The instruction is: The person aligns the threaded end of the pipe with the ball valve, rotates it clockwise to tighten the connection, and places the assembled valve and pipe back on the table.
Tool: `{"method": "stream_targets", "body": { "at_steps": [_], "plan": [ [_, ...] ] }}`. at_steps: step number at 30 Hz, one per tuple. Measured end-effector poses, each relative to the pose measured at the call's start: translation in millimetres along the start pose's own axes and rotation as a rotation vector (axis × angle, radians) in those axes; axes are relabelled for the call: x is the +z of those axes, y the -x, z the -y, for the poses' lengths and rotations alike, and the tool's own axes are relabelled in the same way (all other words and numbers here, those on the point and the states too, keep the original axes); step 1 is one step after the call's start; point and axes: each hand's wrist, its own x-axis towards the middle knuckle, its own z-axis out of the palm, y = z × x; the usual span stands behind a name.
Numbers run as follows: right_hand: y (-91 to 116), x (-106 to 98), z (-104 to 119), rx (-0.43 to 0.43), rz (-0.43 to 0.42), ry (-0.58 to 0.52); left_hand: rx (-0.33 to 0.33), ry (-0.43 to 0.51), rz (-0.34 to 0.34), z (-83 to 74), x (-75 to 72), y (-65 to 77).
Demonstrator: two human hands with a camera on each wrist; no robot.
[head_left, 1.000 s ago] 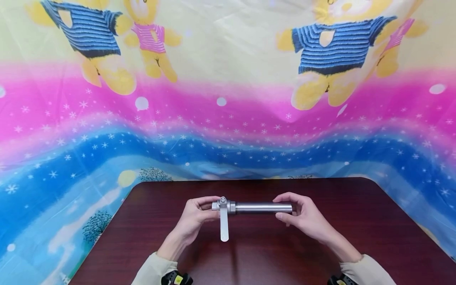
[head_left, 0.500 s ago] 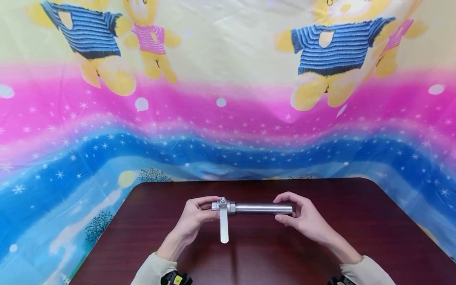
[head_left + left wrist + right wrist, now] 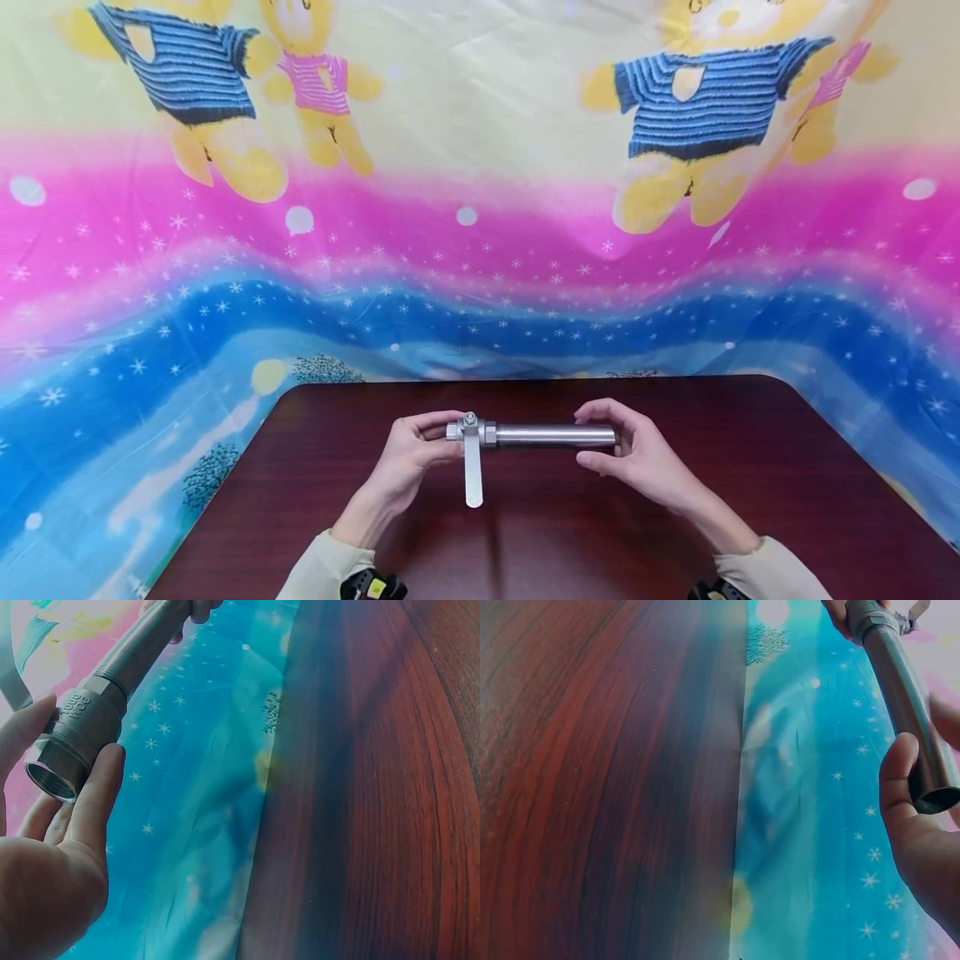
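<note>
Head view: left hand (image 3: 405, 458) pinches the valve (image 3: 472, 446), right hand (image 3: 643, 454) curls loosely around the pipe (image 3: 551, 435).

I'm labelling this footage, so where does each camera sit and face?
Head: worn there, facing forward and down at valve and pipe; left hand, right hand, sleeves show.
Left wrist: worn there, facing the valve; left hand, right fingers show.
Right wrist: worn there, facing the pipe; right hand, left fingers show.
Wrist views share pipe, valve, table.
</note>
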Motion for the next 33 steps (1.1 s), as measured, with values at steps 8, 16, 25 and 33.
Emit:
{"method": "stream_targets", "body": {
  "at_steps": [8,16,25,33],
  "plan": [
    [0.8,-1.3,-0.3,0.055,-0.001,0.037,-0.008,-0.008,-0.004,2.1,-0.2,0.5],
    [0.4,-0.1,1.7,0.027,-0.012,0.014,0.014,0.005,0.014,1.0,-0.2,1.4],
    [1.3,-2.0,0.4,0.029,-0.006,0.026,0.012,0.005,0.023,0.5,1.1,0.6],
    [0.8,-0.2,-0.4,0.048,-0.028,0.043,0.015,0.009,0.021,1.2,0.7,1.5]
  ]
}}
